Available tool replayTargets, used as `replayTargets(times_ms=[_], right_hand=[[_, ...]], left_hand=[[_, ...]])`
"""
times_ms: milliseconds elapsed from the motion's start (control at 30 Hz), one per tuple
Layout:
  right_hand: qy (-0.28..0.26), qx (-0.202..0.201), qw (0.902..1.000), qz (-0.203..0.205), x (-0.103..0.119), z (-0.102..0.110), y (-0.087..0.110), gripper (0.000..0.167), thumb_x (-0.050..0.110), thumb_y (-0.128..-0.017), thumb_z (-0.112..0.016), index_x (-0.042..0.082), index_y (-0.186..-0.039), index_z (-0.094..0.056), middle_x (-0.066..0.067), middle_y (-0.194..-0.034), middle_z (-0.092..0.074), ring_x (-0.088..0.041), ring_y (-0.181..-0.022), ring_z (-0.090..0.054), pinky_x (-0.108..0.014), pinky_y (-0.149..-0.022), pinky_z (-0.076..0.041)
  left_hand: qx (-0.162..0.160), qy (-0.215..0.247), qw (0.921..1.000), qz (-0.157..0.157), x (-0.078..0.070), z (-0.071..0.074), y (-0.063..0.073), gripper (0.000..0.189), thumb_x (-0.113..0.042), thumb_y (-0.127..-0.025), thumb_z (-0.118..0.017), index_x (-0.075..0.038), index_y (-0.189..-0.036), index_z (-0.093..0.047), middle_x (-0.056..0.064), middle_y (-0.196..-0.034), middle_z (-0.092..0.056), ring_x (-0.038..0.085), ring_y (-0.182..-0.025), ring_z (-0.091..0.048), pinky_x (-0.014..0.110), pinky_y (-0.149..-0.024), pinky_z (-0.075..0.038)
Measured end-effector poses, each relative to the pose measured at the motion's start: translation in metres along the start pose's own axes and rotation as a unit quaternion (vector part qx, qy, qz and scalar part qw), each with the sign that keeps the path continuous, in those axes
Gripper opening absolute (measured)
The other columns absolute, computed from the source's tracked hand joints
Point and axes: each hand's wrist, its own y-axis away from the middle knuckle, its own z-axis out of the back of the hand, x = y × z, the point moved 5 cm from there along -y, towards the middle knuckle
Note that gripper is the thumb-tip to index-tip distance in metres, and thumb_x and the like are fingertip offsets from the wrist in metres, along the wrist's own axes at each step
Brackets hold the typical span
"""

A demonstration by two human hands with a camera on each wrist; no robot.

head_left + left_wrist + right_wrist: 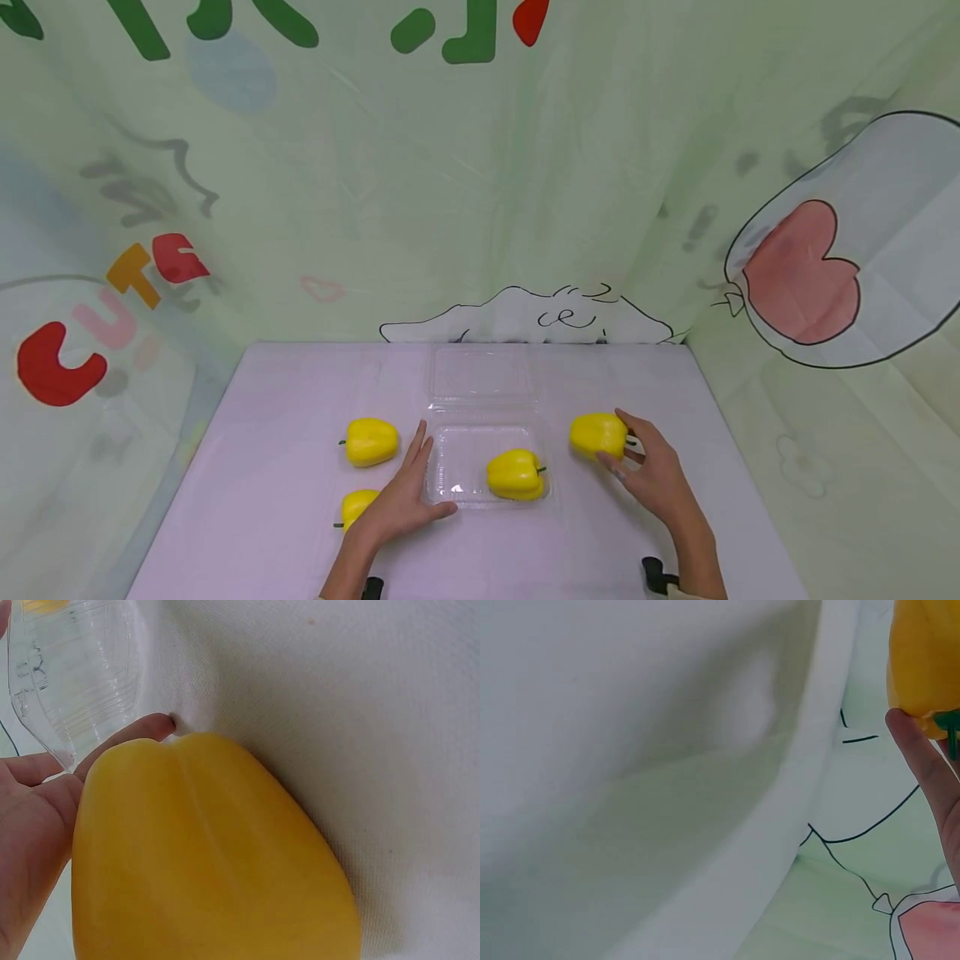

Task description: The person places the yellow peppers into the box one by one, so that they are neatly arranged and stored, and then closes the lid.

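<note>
Right hand [654,472]: gripping one yellow pepper [595,435] at its stem end, right of the clear container [459,467]. Left hand [403,502]: spread wide at the container's left side. Second pepper [513,475]: inside container, right half. Far-left pepper [371,442], near-left pepper [356,505]: on tabletop [562,550].

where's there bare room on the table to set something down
Free: the table left of the two left peppers and right of the right hand, plus inside the box, left of its pepper. Crowded: between box and left peppers, where the left hand sits.
</note>
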Motion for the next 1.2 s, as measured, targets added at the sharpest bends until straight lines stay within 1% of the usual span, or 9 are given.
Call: replayTargets(times_ms=[167, 367, 567, 700, 867, 1200], right_hand=[[-0.002, -0.002, 0.9999, 0.014, 0.007, 0.002, -0.001, 0.079, 0.015, -0.090, -0.085, 0.001, -0.157, -0.044, -0.023, -0.151, -0.053, -0.040, -0.130, -0.059, -0.050, -0.098, -0.061], [-0.010, -0.002, 0.9995, 0.030, 0.016, 0.001, -0.002, 0.078, 0.014, -0.089, -0.086, 0.002, -0.156, -0.046, -0.021, -0.149, -0.055, -0.039, -0.128, -0.060, -0.049, -0.097, -0.062], [-0.018, -0.009, 0.9984, 0.053, 0.025, 0.000, -0.002, 0.078, 0.013, -0.087, -0.087, 0.002, -0.154, -0.048, -0.021, -0.146, -0.057, -0.038, -0.125, -0.062, -0.046, -0.093, -0.064], [-0.019, -0.012, 0.9982, 0.055, 0.029, 0.000, -0.002, 0.078, 0.013, -0.087, -0.088, 0.003, -0.154, -0.049, -0.020, -0.146, -0.057, -0.038, -0.124, -0.062, -0.044, -0.093, -0.064], [-0.021, -0.003, 0.9980, 0.059, 0.034, -0.002, -0.002, 0.078, 0.012, -0.087, -0.088, 0.004, -0.154, -0.049, -0.019, -0.148, -0.057, -0.038, -0.128, -0.062, -0.045, -0.094, -0.064], [-0.043, 0.016, 0.9972, 0.059, 0.046, -0.018, -0.007, 0.079, 0.012, -0.086, -0.088, 0.009, -0.155, -0.049, -0.014, -0.149, -0.058, -0.035, -0.129, -0.062, -0.044, -0.096, -0.063]], left_hand=[[0.002, 0.002, 1.0000, 0.003, 0.000, 0.000, 0.000, 0.115, -0.041, -0.085, -0.087, 0.000, -0.168, -0.018, 0.004, -0.181, 0.011, 0.037, -0.163, -0.030, 0.057, -0.125, -0.040], [0.002, 0.005, 1.0000, 0.005, 0.001, 0.000, 0.001, 0.116, -0.041, -0.085, -0.087, -0.001, -0.169, -0.017, 0.003, -0.181, 0.011, 0.036, -0.165, -0.025, 0.057, -0.126, -0.038], [0.001, 0.008, 0.9999, 0.006, 0.001, -0.001, 0.000, 0.116, -0.040, -0.085, -0.087, -0.002, -0.169, -0.016, 0.003, -0.181, 0.012, 0.036, -0.165, -0.022, 0.058, -0.127, -0.037], [0.001, 0.005, 0.9999, 0.009, 0.001, -0.001, 0.000, 0.116, -0.041, -0.085, -0.087, -0.002, -0.169, -0.017, 0.002, -0.181, 0.012, 0.036, -0.165, -0.023, 0.058, -0.127, -0.037], [0.001, 0.001, 1.0000, 0.007, 0.001, 0.000, -0.001, 0.116, -0.040, -0.085, -0.087, -0.001, -0.169, -0.017, 0.003, -0.181, 0.012, 0.037, -0.165, -0.025, 0.058, -0.126, -0.038], [-0.001, 0.005, 1.0000, 0.005, 0.000, 0.000, -0.001, 0.116, -0.040, -0.085, -0.087, -0.001, -0.169, -0.017, 0.004, -0.181, 0.011, 0.037, -0.165, -0.024, 0.058, -0.127, -0.038]])
